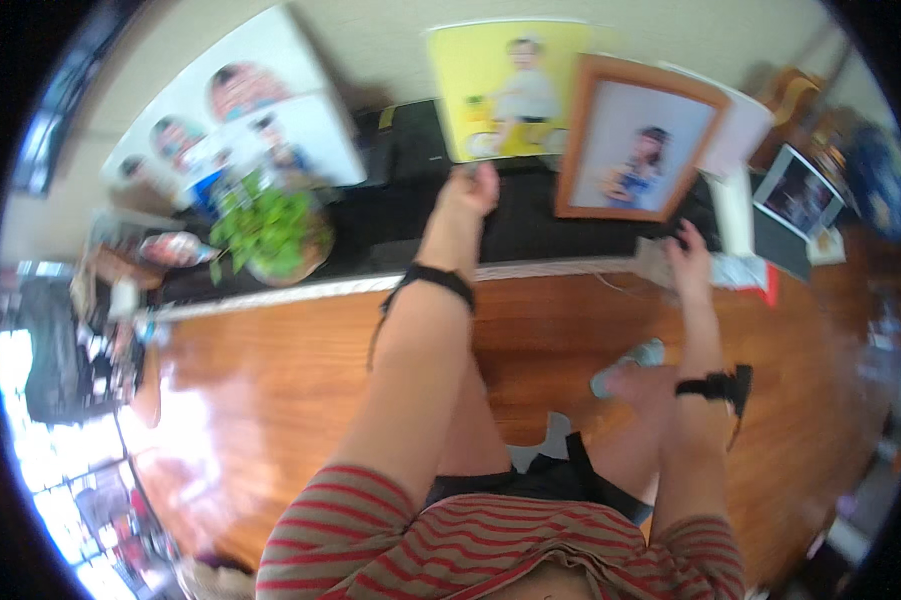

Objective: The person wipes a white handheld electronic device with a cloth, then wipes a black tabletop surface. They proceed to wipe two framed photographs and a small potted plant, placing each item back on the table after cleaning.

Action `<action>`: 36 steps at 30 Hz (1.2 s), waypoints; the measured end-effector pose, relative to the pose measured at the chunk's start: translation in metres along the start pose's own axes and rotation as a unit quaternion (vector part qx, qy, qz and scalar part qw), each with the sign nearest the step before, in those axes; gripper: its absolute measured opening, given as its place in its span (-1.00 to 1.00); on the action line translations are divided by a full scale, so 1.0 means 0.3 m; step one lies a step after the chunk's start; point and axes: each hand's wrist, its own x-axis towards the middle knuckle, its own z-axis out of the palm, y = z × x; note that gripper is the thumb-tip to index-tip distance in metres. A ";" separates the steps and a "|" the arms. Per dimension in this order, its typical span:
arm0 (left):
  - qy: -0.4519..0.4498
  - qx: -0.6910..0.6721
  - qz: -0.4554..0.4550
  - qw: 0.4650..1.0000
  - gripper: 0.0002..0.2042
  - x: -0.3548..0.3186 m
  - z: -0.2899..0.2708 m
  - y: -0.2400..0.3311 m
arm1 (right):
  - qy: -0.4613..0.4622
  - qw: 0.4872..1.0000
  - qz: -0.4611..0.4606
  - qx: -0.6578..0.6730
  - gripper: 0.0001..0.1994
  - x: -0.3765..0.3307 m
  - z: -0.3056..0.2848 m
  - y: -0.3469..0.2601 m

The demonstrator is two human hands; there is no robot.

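My left hand (468,188) is at the black shelf top, just below the lower left edge of a yellow photo board (475,95) with a child pictured on it. Its fingers are curled together, and whatever they hold is hidden or too small to name. My right hand (689,260) is over the shelf's front edge, below the lower right corner of a wooden picture frame (568,160). The fingers there are bent and apart, with nothing visibly held. Both the board and the frame stand tilted back toward the wall, the frame overlapping the board's right side.
Left on the black shelf (390,225) are a leafy green plant (265,225) and a large white photo board (305,60). To the right are a small tilted picture (798,195), a guitar-shaped object (790,105) and a blue globe (882,180). Below lies a wooden floor (270,370).
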 end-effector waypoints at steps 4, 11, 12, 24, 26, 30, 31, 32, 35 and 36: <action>-0.054 0.048 -0.048 0.996 -0.68 0.031 -0.010 0.050 | 0.039 0.993 -0.053 -0.102 -0.45 -0.032 -0.016 -0.020; 0.067 0.103 0.062 0.990 -0.54 -0.095 -0.034 0.023 | 0.087 0.982 -0.128 -0.107 -0.57 -0.109 -0.108 -0.115; 0.069 0.107 0.080 0.989 -0.57 -0.124 -0.047 0.021 | 0.087 0.983 -0.109 -0.118 -0.61 -0.124 -0.115 -0.120; 0.104 0.111 0.250 0.956 -0.49 -0.600 -0.246 0.431 | -0.104 0.986 -0.108 -0.067 -0.71 -0.269 0.019 -0.101; 0.119 0.123 0.243 0.955 -0.26 -0.692 -0.284 0.466 | -0.135 0.980 -0.123 -0.078 -0.70 -0.307 0.047 -0.109; 0.124 0.112 0.316 0.934 -0.23 -0.841 -0.290 0.511 | -0.169 0.979 -0.096 -0.065 -0.69 -0.382 0.089 -0.126; 0.099 0.144 0.335 0.926 -0.29 -0.870 -0.287 0.515 | -0.170 0.978 -0.107 -0.054 -0.69 -0.395 0.099 -0.130; 0.041 0.199 0.383 0.901 -0.34 -0.898 -0.290 0.519 | -0.173 0.979 -0.102 -0.042 -0.69 -0.405 0.110 -0.134; 0.003 0.207 0.369 0.906 -0.37 -0.947 -0.270 0.542 | -0.184 0.976 -0.087 -0.072 -0.72 -0.432 0.129 -0.140; 0.003 0.209 0.376 0.903 -0.35 -0.955 -0.266 0.549 | -0.189 0.975 -0.088 -0.076 -0.72 -0.441 0.132 -0.139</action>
